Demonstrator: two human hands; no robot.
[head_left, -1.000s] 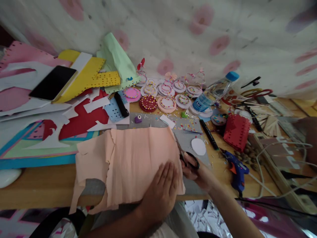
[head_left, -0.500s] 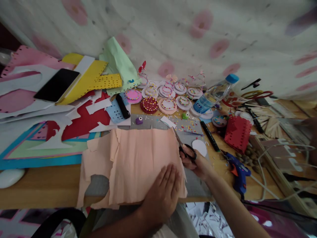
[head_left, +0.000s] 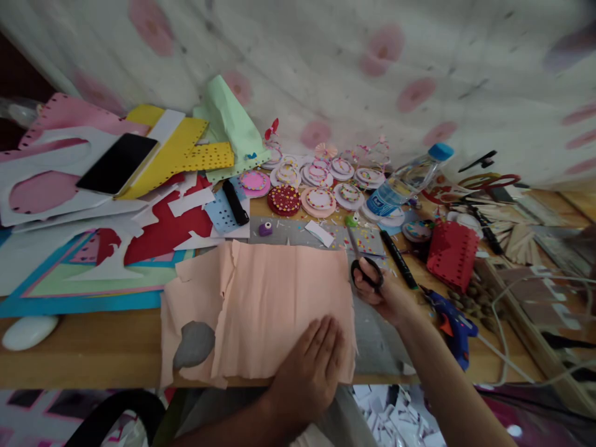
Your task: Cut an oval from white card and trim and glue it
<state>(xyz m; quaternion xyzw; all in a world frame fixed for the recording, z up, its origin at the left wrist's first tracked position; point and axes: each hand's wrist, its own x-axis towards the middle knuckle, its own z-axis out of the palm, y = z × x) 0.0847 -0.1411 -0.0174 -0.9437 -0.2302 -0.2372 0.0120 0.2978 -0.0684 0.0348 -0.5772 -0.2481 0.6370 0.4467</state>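
A sheet of peach crepe paper (head_left: 270, 304) lies over a grey mat (head_left: 298, 231) at the table's front edge. My left hand (head_left: 313, 366) rests flat on the paper's near right corner, fingers stretched out. My right hand (head_left: 382, 297) grips black-handled scissors (head_left: 363, 264) just past the paper's right edge, blades pointing away from me over the mat.
Coloured paper sheets (head_left: 153, 233), a phone (head_left: 117, 163), decorated paper discs (head_left: 319, 197), a water bottle (head_left: 404, 180), a black marker (head_left: 398, 266), a red punched box (head_left: 451, 254) and a blue glue gun (head_left: 449, 321) with cables crowd the wooden table (head_left: 84, 347). A white mouse (head_left: 28, 331) sits front left.
The scissors have moved forward along the paper's right edge and now stand clear of it, farther from me. The white oval cut-out near them is no longer visible. My left hand stayed put.
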